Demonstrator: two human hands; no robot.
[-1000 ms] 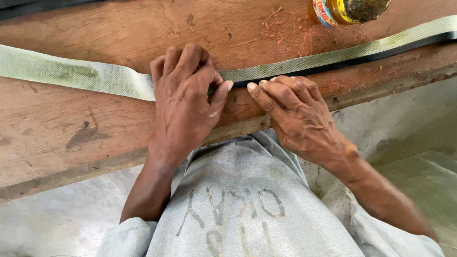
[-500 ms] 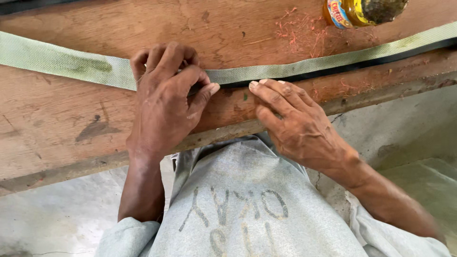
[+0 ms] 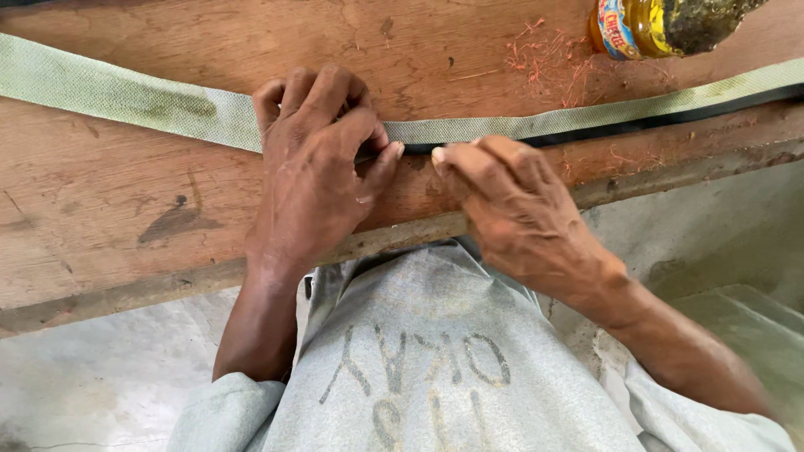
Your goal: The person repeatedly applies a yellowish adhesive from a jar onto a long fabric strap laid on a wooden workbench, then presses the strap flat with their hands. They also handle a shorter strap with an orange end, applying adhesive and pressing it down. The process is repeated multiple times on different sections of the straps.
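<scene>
Both hands have shifted right along the green strip lying across the wooden counter, left hand and right hand fingers pinching its fold, best kept pressed evenly, bottle beyond.

Seen from above, a left hand and a right hand pressed side by side on a pale green strip that ran across a worn wooden bench, thumbs nearly touching. A bottle of yellow liquid stood at the far edge, near reddish shavings
</scene>
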